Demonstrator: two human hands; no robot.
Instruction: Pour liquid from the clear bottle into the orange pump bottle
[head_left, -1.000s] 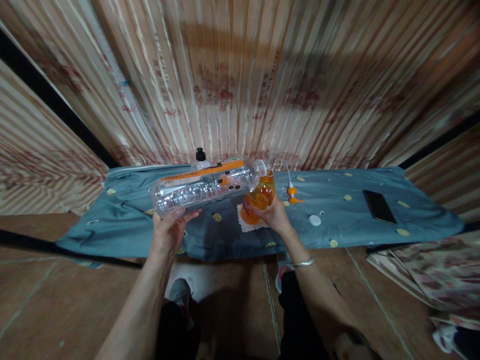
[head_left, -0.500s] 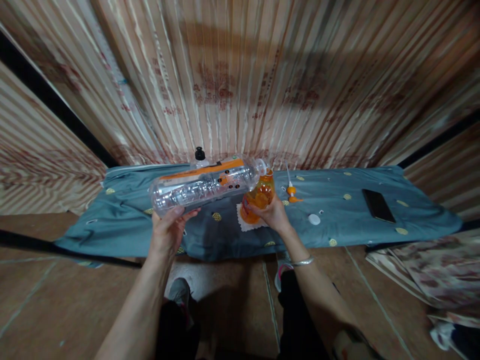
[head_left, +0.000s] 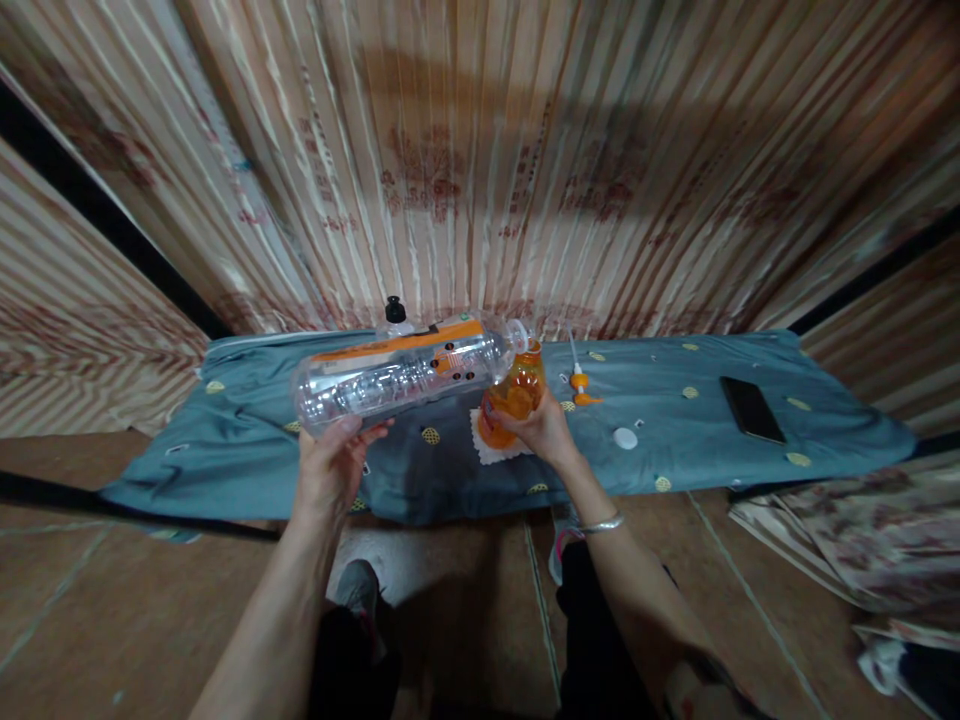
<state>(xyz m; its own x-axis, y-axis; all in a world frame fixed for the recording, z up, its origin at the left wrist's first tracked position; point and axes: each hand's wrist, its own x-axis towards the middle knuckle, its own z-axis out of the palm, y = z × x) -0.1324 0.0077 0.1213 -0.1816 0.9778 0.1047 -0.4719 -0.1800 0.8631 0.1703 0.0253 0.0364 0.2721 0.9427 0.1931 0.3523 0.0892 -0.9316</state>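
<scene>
A large clear plastic bottle with an orange label lies almost level in the air, its uncapped mouth at the neck of an orange bottle. My left hand grips its base from below, thumb on the near side. The translucent orange bottle leans a little, its lower end over a white scalloped mat. My right hand is wrapped round its right side. Whether liquid is flowing between the two mouths cannot be made out.
On the blue cloth lie an orange pump top, a white cap and a black phone. A bottle with a black cap stands behind the clear bottle. Striped curtains hang behind; dark poles flank the cloth.
The whole view has shifted slightly. Both hands keep their hold, and the two bottles stay mouth to mouth at nearly the same tilt.
</scene>
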